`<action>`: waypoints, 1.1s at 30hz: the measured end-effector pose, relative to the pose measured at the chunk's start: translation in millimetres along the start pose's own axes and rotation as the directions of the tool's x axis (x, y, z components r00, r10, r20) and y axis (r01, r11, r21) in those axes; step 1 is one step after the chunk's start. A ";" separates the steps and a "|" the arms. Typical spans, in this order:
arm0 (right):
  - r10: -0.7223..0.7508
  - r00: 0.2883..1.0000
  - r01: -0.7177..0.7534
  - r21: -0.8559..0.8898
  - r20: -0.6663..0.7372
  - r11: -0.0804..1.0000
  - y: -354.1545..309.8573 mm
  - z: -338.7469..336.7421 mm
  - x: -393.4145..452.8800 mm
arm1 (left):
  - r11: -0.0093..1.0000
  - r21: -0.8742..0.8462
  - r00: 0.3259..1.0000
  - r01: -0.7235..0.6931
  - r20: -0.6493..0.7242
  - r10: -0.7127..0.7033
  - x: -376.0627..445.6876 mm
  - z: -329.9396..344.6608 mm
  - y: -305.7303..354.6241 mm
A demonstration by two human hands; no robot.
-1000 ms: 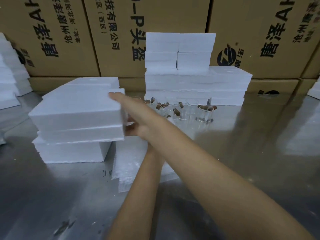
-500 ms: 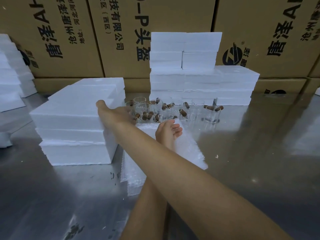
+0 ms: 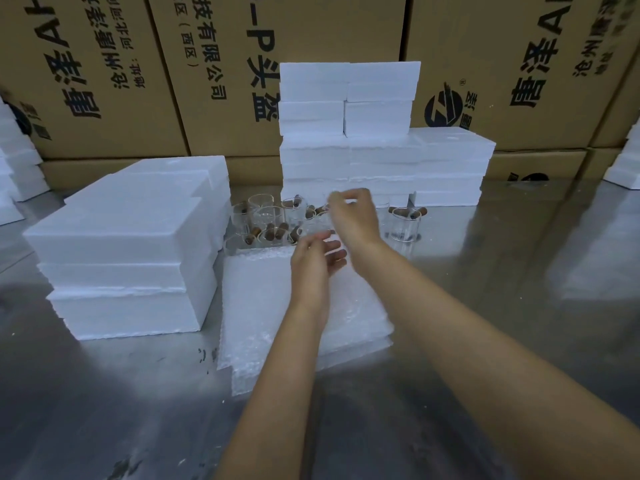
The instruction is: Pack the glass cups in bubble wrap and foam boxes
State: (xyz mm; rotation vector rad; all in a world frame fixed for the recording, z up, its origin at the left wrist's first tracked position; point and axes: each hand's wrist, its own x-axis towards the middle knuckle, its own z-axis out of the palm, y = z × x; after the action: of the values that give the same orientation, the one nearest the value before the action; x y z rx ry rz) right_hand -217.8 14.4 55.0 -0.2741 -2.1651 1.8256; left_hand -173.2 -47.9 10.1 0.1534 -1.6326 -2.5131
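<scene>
Several clear glass cups (image 3: pixel 266 218) with brown cork-like pieces stand at the back of the metal table, and one more cup (image 3: pixel 403 225) stands apart to the right. A stack of bubble wrap sheets (image 3: pixel 263 306) lies in front of them. My right hand (image 3: pixel 351 216) hovers over the cups, its thumb and fingers pinching the rim of a faintly visible glass cup (image 3: pixel 320 225). My left hand (image 3: pixel 313 261) is just below it over the far end of the bubble wrap, palm turned right, fingers loosely bent and holding nothing.
A stack of white foam boxes (image 3: pixel 131 237) stands left of the bubble wrap. A taller foam stack (image 3: pixel 381 157) rises behind the cups. Printed cardboard cartons (image 3: pixel 329 29) wall the back. More foam pieces sit at the far left (image 3: pixel 14 174) and far right (image 3: pixel 623 164) of the table (image 3: pixel 502 306).
My right hand left the left foam stack and swung right to the cups, now pinching one. My left hand lifted off the bubble wrap and rose toward it.
</scene>
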 end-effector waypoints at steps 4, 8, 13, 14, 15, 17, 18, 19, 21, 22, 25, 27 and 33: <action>0.082 0.989 -0.093 -0.087 -0.124 0.992 42.4 -61.0 31.6 | 0.997 0.073 0.999 -0.035 0.034 0.033 -2.2 8.0 1.6; 0.122 0.976 -0.153 -0.170 -0.179 0.973 64.8 -107.8 57.4 | 0.986 0.160 0.993 -0.036 0.113 0.018 6.4 26.7 3.6; 0.118 0.979 -0.152 -0.207 -0.167 0.966 63.9 -142.7 97.4 | 0.898 0.435 0.998 -0.067 0.022 0.064 76.2 59.4 21.2; 0.114 0.983 -0.143 -0.213 -0.143 0.967 60.9 -144.6 106.5 | 0.876 0.476 0.994 -0.073 -0.037 0.103 96.2 60.8 26.2; 0.104 0.989 -0.125 -0.217 -0.105 0.968 56.7 -144.0 116.6 | 0.853 0.517 0.985 -0.076 -0.092 0.144 116.7 61.0 31.2; 0.084 0.996 -0.082 -0.194 -0.001 0.977 45.3 -131.6 136.1 | 0.803 0.591 0.961 -0.074 -0.173 0.216 156.1 58.3 38.6; 0.069 0.996 -0.059 -0.180 0.052 0.982 39.2 -120.0 145.9 | 0.779 0.623 0.950 -0.066 -0.199 0.239 175.3 56.6 40.3; 0.052 0.994 -0.034 -0.175 0.099 0.984 33.9 -106.8 155.3 | 0.757 0.651 0.942 -0.057 -0.216 0.257 193.6 55.2 41.3; 0.015 0.983 0.020 -0.193 0.181 0.981 27.3 -77.8 173.1 | 0.715 0.699 0.936 -0.034 -0.229 0.268 226.9 51.9 40.7; -0.003 0.975 0.047 -0.193 0.221 0.980 26.4 -64.1 181.7 | 0.693 0.721 0.936 -0.022 -0.229 0.268 242.1 49.2 39.3; -0.049 0.953 0.110 -0.192 0.299 0.975 29.3 -29.9 207.0 | 0.626 0.780 0.938 0.013 -0.226 0.262 283.7 37.3 33.8; -0.072 0.946 0.141 -0.202 0.316 0.969 34.1 -14.1 221.1 | 0.614 0.789 0.944 0.023 -0.220 0.247 306.6 28.9 31.2; -0.155 0.937 0.232 -0.227 0.313 0.946 50.7 16.2 241.6 | 0.642 0.765 0.947 -0.041 -0.175 0.270 346.0 3.3 31.3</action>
State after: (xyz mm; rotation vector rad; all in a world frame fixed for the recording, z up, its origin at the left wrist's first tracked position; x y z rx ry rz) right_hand -452.2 88.3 27.2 0.1654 -2.5319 1.5513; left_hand -512.6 -117.3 36.9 0.4019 -2.3235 -1.4348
